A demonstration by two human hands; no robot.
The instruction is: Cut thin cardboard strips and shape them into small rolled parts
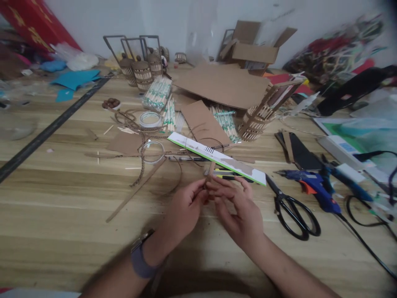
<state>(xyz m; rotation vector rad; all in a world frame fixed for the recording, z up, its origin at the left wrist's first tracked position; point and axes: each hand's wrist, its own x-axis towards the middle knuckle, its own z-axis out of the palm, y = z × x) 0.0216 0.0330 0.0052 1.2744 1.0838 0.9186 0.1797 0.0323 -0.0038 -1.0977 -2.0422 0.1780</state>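
My left hand (190,203) is closed, its thumb and fingertips pinching the lower end of a narrow brown strip (211,170). The strip points up and away between my hands. Right beside it, my right hand (237,205) has its fingers bent and slightly apart, with the fingertips near or on the strip; blur hides whether they grip it. Just beyond my fingers lie a yellow and black cutter (228,173) and a long white strip with a green edge (217,159). Black-handled scissors (294,215) rest to the right of my right hand.
A blue glue gun (319,190) with a cable lies at the right. Beyond my hands are tape rolls (150,119), brown cords (142,165), cardboard (223,85) and packaged sticks (157,93). Small stick-walled lanterns (142,75) stand at the back left, another structure (254,123) at right.
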